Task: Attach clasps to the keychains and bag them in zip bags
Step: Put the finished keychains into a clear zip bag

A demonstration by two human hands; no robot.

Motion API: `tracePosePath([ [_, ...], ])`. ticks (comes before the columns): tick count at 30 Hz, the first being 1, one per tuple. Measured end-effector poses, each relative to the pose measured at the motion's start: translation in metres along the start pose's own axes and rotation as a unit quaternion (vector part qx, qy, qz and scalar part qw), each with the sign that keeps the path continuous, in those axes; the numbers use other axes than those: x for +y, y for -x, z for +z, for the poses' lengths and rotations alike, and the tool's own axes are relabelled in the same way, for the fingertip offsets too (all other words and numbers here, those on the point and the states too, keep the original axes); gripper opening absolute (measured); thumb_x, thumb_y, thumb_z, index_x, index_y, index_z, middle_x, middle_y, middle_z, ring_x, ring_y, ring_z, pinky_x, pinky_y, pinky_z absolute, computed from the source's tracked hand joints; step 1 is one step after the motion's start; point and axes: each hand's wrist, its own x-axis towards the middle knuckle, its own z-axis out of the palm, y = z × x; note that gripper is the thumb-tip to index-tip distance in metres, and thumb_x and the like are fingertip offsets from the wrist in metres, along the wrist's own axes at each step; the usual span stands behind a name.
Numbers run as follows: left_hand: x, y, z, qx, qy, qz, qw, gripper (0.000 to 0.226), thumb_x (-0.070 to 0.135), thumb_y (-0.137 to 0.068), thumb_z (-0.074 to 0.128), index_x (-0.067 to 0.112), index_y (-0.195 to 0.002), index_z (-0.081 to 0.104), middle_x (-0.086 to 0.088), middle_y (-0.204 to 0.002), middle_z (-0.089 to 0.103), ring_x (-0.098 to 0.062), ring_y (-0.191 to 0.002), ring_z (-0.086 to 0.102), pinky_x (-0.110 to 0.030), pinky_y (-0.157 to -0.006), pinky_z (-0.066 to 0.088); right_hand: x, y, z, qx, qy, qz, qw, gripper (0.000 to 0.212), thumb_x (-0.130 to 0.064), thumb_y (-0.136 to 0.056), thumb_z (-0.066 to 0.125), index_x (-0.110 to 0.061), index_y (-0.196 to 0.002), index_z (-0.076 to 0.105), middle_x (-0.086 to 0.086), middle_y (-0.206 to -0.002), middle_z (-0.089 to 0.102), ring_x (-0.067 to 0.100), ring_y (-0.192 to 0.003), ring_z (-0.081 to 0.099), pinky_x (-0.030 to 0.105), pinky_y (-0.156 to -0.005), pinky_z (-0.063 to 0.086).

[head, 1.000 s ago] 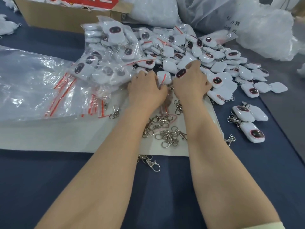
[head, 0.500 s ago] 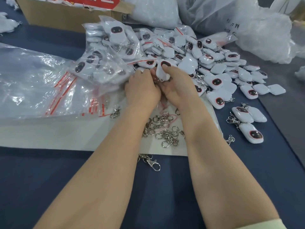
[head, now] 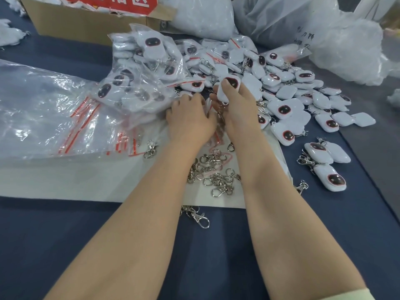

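My right hand (head: 240, 111) grips a white keychain (head: 229, 85) with a dark oval face, held upright at the near edge of a big pile of loose keychains (head: 287, 87). A metal clasp dangles below it between my hands. My left hand (head: 190, 120) sits beside it with curled fingers, pinching something white that I cannot make out. Loose silver clasps (head: 214, 169) lie on a white sheet (head: 86, 182) under my forearms. Bagged keychains (head: 138, 83) are heaped to the left of my hands. A stack of empty zip bags (head: 43, 111) with red strips lies at the far left.
A cardboard box (head: 86, 20) stands at the back left, with large white plastic sacks (head: 303, 29) at the back right. Three keychains with clasps (head: 324, 163) lie apart on the blue cloth at the right. One clasp (head: 199, 217) lies off the sheet's front edge.
My right hand took a keychain out of the pile and lifted it upright. Both hands have drawn together around it, and a clasp now hangs beneath it.
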Motion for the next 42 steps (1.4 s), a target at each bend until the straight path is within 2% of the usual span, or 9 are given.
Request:
tracePosePath([
  [5,0.0003,-0.0012,-0.0002,-0.001,0.011,-0.006,1.0,0.036,0.037,-0.089,0.052,0.016,-0.118,0.055,-0.009,-0.125,0.052,-0.033,-0.119,0.045,-0.042,-0.095,0.035,0.001,0.0005,-0.0023,-0.028,0.054,-0.02,0.998,0.009,-0.011,-0.095,0.058,-0.01,-0.086,0.059,0.005,-0.079,0.065,0.008,-0.057,0.062,0.023,-0.059,0.05],
  [12,0.0009,-0.0019,-0.0009,-0.006,0.012,-0.008,1.0,0.033,0.036,-0.089,0.051,0.017,-0.115,0.057,-0.009,-0.124,0.053,-0.033,-0.118,0.046,-0.042,-0.093,0.036,0.0022,0.001,-0.002,-0.043,0.068,-0.034,0.996,0.009,-0.012,-0.094,0.06,-0.014,-0.085,0.059,0.004,-0.079,0.067,0.008,-0.059,0.063,0.024,-0.062,0.051],
  [15,0.001,-0.0019,-0.001,-0.005,0.015,-0.007,1.0,0.031,0.034,-0.088,0.051,0.016,-0.113,0.058,-0.01,-0.122,0.054,-0.033,-0.117,0.046,-0.042,-0.092,0.036,0.0048,-0.0003,0.0,-0.031,0.071,-0.034,0.996,0.007,-0.013,-0.096,0.057,-0.012,-0.088,0.058,0.004,-0.082,0.067,0.007,-0.058,0.062,0.023,-0.06,0.05],
  [19,0.0014,-0.0008,-0.0011,-0.001,0.019,-0.008,1.0,0.031,0.033,-0.089,0.049,0.016,-0.113,0.058,-0.01,-0.122,0.054,-0.033,-0.117,0.047,-0.042,-0.091,0.036,0.0059,-0.0024,0.002,-0.006,0.056,-0.011,0.998,0.015,-0.016,-0.102,0.044,-0.005,-0.106,0.053,0.006,-0.089,0.066,0.01,-0.061,0.062,0.023,-0.058,0.05],
  [21,0.0014,-0.0005,-0.0012,0.001,0.022,-0.009,1.0,0.03,0.032,-0.089,0.049,0.017,-0.111,0.059,-0.009,-0.121,0.055,-0.032,-0.116,0.047,-0.041,-0.091,0.036,0.005,-0.0019,0.0012,-0.013,0.053,-0.011,0.998,0.017,-0.015,-0.102,0.04,-0.006,-0.104,0.054,0.005,-0.089,0.067,0.011,-0.062,0.062,0.024,-0.058,0.05],
  [25,0.0014,-0.0011,-0.001,0.0,0.019,-0.008,1.0,0.028,0.033,-0.088,0.049,0.016,-0.108,0.059,-0.009,-0.119,0.055,-0.032,-0.116,0.047,-0.042,-0.091,0.036,0.0031,0.0007,-0.0001,-0.048,0.058,-0.029,0.997,0.019,-0.012,-0.101,0.042,-0.014,-0.093,0.059,0.006,-0.089,0.068,0.014,-0.067,0.063,0.024,-0.061,0.05],
  [35,0.0006,-0.0018,-0.0002,0.001,0.02,-0.006,1.0,0.032,0.035,-0.09,0.05,0.017,-0.115,0.059,-0.009,-0.121,0.055,-0.032,-0.117,0.047,-0.042,-0.092,0.037,0.004,-0.0007,-0.0022,-0.037,0.04,-0.01,0.998,0.012,-0.004,-0.097,0.051,-0.005,-0.108,0.055,0.011,-0.104,0.064,0.013,-0.075,0.064,0.022,-0.067,0.052],
  [39,0.0007,-0.0014,-0.0009,0.0,0.019,-0.007,1.0,0.03,0.035,-0.09,0.049,0.017,-0.112,0.059,-0.009,-0.121,0.055,-0.032,-0.117,0.047,-0.041,-0.091,0.037,0.0036,-0.0017,-0.002,-0.033,0.028,-0.006,0.999,0.005,-0.013,-0.096,0.056,-0.009,-0.095,0.06,0.007,-0.089,0.068,0.011,-0.07,0.065,0.024,-0.068,0.053],
  [42,0.0007,-0.0014,-0.0014,-0.004,0.02,-0.007,1.0,0.03,0.034,-0.09,0.05,0.017,-0.112,0.058,-0.009,-0.121,0.055,-0.032,-0.117,0.047,-0.04,-0.092,0.036,0.0043,-0.0012,-0.0013,-0.04,0.043,-0.021,0.998,0.01,-0.014,-0.095,0.058,-0.014,-0.086,0.061,0.003,-0.078,0.068,0.01,-0.067,0.064,0.025,-0.068,0.053],
])
